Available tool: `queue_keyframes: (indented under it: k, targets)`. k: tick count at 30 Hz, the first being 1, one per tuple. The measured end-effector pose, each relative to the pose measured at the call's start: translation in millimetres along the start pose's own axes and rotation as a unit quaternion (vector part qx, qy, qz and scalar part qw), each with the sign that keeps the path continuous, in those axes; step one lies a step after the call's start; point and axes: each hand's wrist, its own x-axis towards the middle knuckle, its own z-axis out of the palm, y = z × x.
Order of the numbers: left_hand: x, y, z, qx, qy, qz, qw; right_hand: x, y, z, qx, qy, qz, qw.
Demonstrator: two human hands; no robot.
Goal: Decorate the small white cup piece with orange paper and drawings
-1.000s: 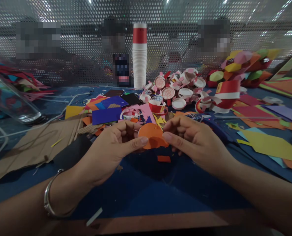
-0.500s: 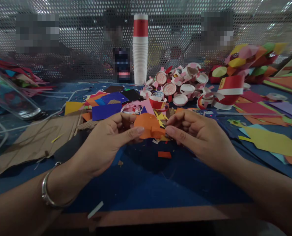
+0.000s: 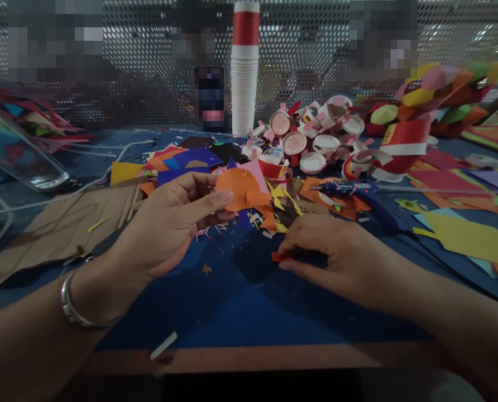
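My left hand [image 3: 177,223] pinches a rounded orange paper cutout [image 3: 238,188] between thumb and fingers, raised over the table. A small tab stands out from its lower part. Lower and to the right, my right hand [image 3: 333,245] has its thumb and forefinger closed on a small red-orange paper strip [image 3: 276,257] at the tabletop; most of the strip is hidden by the fingertips. Behind the right hand lies a blue hot glue gun [image 3: 370,198], its nozzle pointing left over orange paper scraps. Yellow and orange offcuts [image 3: 280,195] are heaped behind and between the hands.
A tall stack of paper cups [image 3: 244,84] stands at the back beside a propped phone [image 3: 210,100]. Cut cup bottoms [image 3: 295,143] are piled right of it. Corrugated cardboard [image 3: 65,234] and a clear tumbler [image 3: 31,156] lie left. Coloured paper sheets [image 3: 470,237] lie right.
My right hand has left the orange cutout and moved down to the red-orange strip on the table, closing on it. My left hand keeps the cutout, shifted slightly left. The glue gun now shows.
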Motion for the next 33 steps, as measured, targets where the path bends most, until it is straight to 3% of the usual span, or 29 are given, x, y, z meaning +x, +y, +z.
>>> queue_keyframes:
  k: [5,22,33]
  targets:
    - [-1.7,0.7,0.7,0.001,-0.016,0.006,1.0,-4.3,1.2,1.3,-0.03,0.011,-0.035,0.999]
    - [-1.1,-1.0,0.3,0.004,-0.028,0.008,1.0,-6.7,-3.5,5.7,-0.058,0.01,-0.027,0.998]
    - [1.1,-2.8,-2.0,-0.008,-0.031,0.017,0.999,-7.0,-5.6,6.1,-0.092,0.023,-0.058,0.994]
